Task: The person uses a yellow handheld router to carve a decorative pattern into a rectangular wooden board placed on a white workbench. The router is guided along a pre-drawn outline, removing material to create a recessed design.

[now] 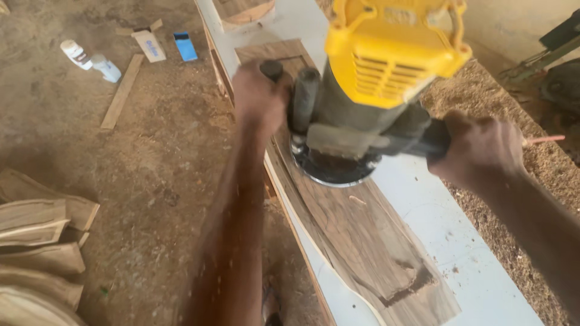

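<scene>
A yellow-capped wood router with a round metal base is pressed onto a dark, grained curved wooden board lying on the pale, smooth tabletop. Its black side handles are clasped by the left hand and right hand, each grip wrapped tightly. Coarse sawdust is heaped alongside

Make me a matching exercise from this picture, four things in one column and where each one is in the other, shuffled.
Things:
1. router
2. wooden board
3. white bottle
4. sawdust

Places:
A. on the dirt floor, upper left
B. piled along the right of the white bench
C. gripped by left hand and right hand
D. flat on the bench under the tool

Pairs: 1-C, 2-D, 3-A, 4-B
</scene>
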